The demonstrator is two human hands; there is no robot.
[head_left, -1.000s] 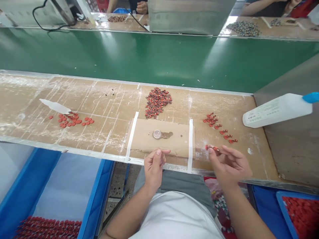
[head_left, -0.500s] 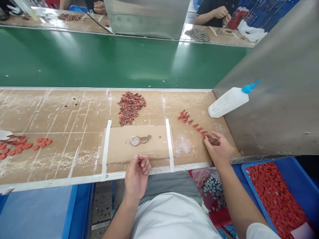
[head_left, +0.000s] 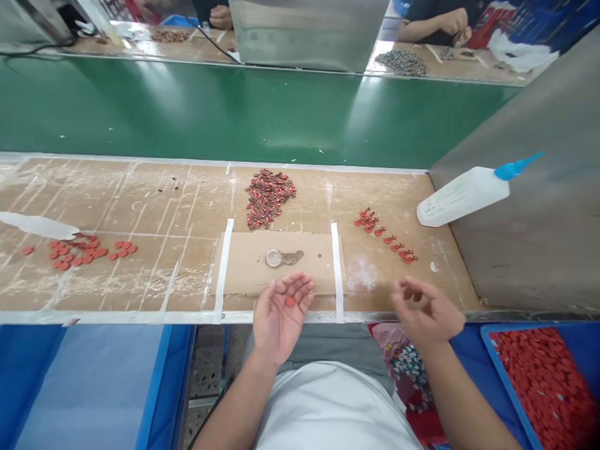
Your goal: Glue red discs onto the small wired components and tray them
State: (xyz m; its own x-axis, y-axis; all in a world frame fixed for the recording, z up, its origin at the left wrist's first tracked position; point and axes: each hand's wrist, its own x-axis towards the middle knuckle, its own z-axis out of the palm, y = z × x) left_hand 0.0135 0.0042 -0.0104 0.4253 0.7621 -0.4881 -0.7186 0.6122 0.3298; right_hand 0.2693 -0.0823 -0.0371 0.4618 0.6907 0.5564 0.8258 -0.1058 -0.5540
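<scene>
Two bare hands are above the front edge of the worktop. The left hand lies open with the palm up, and one small red disc rests in the middle of this palm. The right hand is half closed, with the fingers curved together, and it seems to hold nothing, but I cannot be fully sure. The work in hand looks like handling the red pieces one by one; to pick up the loose disc, the next move needs fingers that close on it carefully.

Below the hands are a blue plastic tray full of red discs and a blue bin with a pale liner. On the brown worktop, a cardboard sheet is fixed by two white tape strips. It carries a small round metal dish beside a brown smear. Red hooked pieces, a heap of red-and-dark pieces, loose red discs and a white squeeze bottle with a blue nozzle lie around it. Farther away runs a green conveyor belt.
</scene>
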